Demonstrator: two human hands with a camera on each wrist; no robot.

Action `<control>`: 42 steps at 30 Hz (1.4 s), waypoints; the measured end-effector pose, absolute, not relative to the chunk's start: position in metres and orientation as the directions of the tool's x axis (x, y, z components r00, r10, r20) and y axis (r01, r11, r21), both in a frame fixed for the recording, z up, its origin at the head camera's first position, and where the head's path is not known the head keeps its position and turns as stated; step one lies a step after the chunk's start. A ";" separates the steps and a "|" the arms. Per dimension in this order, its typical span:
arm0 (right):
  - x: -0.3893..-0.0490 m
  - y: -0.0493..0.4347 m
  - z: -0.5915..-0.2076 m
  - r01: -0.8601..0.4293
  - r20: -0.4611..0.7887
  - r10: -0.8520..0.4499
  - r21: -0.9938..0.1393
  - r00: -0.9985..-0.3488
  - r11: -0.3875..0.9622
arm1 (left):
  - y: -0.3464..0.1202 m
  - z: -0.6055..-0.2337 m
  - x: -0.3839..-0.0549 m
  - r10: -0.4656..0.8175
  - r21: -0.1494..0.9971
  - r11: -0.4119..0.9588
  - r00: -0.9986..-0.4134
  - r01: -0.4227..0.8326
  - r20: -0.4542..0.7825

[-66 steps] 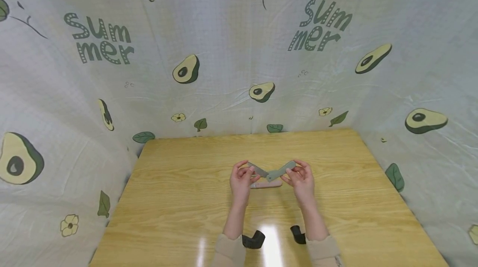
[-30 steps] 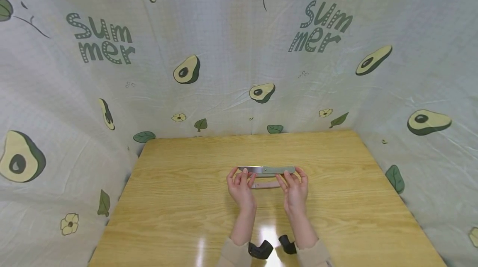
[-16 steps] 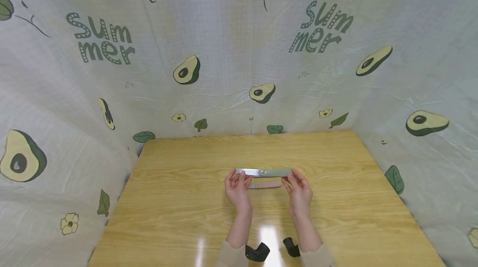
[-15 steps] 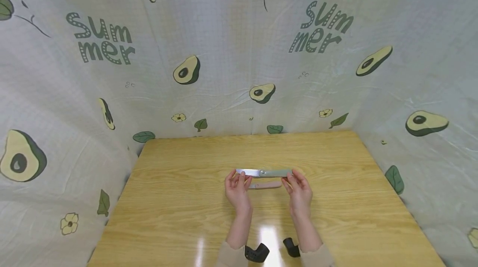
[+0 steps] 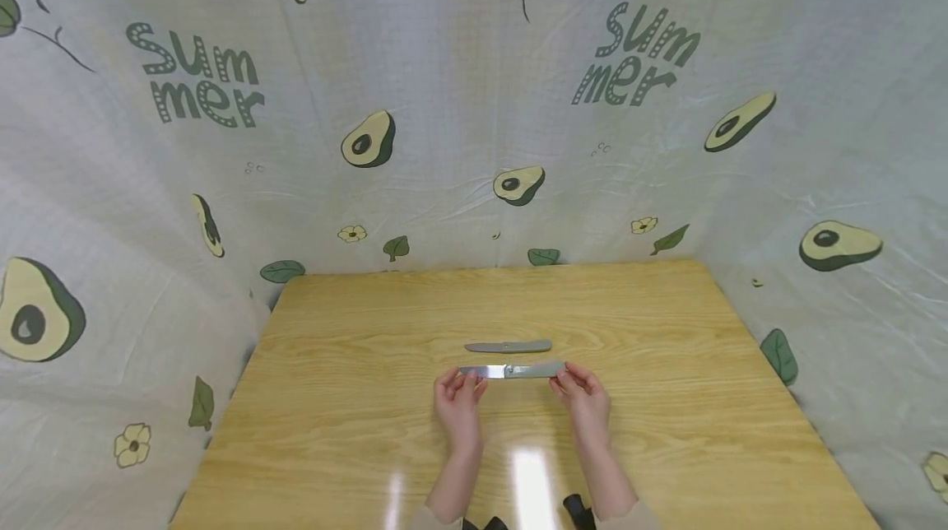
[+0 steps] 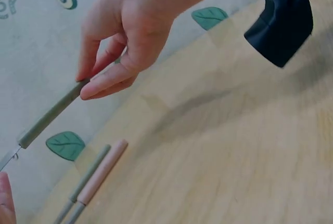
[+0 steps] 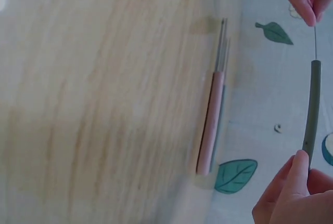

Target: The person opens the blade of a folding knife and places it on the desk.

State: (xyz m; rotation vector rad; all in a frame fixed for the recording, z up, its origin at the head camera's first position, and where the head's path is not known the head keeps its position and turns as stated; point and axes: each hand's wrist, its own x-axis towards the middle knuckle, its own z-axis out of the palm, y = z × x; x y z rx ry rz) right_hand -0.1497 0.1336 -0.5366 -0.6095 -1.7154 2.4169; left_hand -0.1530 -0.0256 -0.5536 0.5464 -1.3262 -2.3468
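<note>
In the head view, a folding knife (image 5: 533, 370) with a grey-green handle is held level above the table, its blade in line with the handle. My left hand (image 5: 461, 413) pinches the blade near its tip. The handle's far end is pinched by my right hand (image 5: 588, 408). A second grey-green knife (image 5: 507, 346) lies just beyond, also straightened. The pink-handled knife (image 7: 209, 125) lies beside it on the table in the right wrist view; the held knife hides it from the head camera. Both hands on the raised knife also show in the left wrist view.
The wooden table (image 5: 355, 415) spreads around the knives. A patterned cloth (image 5: 444, 102) hangs behind it and along both sides. A black wrist device (image 6: 281, 21) sits on the right wrist, and light glares on the table's front.
The held knife was bent at its pivot and is now straight. Both hands have brought it nearer the person, uncovering the grey-green knife on the table and covering the pink one.
</note>
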 end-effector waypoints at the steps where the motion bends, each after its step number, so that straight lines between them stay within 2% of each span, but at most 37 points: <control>1: -0.148 0.133 -0.539 0.148 -0.262 0.317 -0.928 -0.911 -0.342 | -0.027 -0.557 -0.151 -0.502 0.878 -0.463 -0.852 0.122 -0.147; 8: -0.143 0.136 -0.552 0.196 -0.291 0.288 -0.928 -0.912 -0.315 | -0.040 -0.572 -0.142 -0.422 0.927 -0.373 -0.885 -0.029 -0.198; 14: -0.141 0.142 -0.562 0.235 -0.306 0.239 -0.930 -0.922 -0.284 | -0.050 -0.580 -0.136 -0.350 0.933 -0.343 -0.908 -0.104 -0.230; 30: -0.140 0.151 -0.564 0.321 -0.318 0.162 -0.947 -0.934 -0.003 | -0.059 -0.590 -0.132 -0.287 0.964 -0.167 -0.925 -0.209 -0.250; 42: -0.140 0.157 -0.566 0.310 -0.305 0.089 -0.950 -0.948 0.045 | -0.066 -0.590 -0.135 -0.192 0.949 -0.191 -0.938 -0.252 -0.288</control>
